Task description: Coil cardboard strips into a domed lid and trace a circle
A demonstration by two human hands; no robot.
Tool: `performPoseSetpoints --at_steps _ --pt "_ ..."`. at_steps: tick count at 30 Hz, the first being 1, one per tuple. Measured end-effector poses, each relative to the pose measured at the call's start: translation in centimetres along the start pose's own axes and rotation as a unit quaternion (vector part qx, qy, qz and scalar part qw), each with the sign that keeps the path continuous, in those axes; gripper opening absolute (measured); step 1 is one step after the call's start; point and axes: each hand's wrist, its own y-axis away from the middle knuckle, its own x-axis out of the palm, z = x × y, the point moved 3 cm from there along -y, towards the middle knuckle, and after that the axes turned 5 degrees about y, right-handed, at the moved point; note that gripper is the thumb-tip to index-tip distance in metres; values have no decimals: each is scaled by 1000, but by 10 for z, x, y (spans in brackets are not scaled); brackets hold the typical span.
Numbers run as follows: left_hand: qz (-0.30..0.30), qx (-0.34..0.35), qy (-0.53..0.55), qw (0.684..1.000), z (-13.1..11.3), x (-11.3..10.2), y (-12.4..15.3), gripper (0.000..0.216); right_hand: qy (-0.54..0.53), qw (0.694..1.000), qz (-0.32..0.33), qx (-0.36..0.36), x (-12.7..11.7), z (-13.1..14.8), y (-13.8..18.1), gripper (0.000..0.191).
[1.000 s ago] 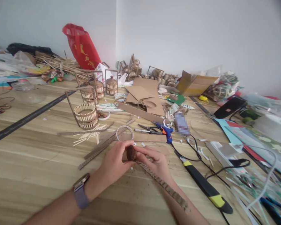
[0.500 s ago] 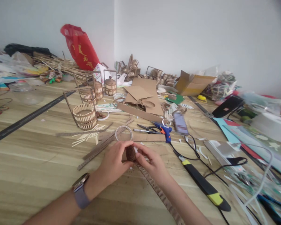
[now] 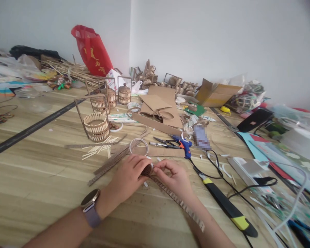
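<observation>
My left hand (image 3: 127, 179), with a watch on its wrist, and my right hand (image 3: 173, 177) meet over the wooden table (image 3: 41, 179). Between the fingertips of both sits a small tight roll of corrugated cardboard (image 3: 146, 170). Both hands are closed on it. Its loose strip (image 3: 181, 203) trails from the roll toward me along my right forearm.
A white ring (image 3: 138, 146), cardboard strips (image 3: 111, 162) and thin sticks (image 3: 95, 150) lie just beyond my hands. A blue glue gun (image 3: 183, 144), scissors (image 3: 161, 143), a black and yellow tool (image 3: 226, 205) and cables are to the right. Small woven baskets (image 3: 95, 127), cardboard sheets (image 3: 160, 105) and a red bag (image 3: 93, 51) stand further back.
The roll has turned a little between my fingers and my fingers have shifted their hold on it. The trailing strip has swung slightly. The view has drifted a bit.
</observation>
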Motion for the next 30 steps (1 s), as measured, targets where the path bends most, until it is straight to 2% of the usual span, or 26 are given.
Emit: performPoseSetpoints --at_steps 6,30 --pt "11 -10 -12 1000 2 2 2 47 67 996 -31 -47 3 1 3 13" --pt "17 -19 -8 1000 2 3 2 47 134 987 -28 -82 14 -8 6 15"
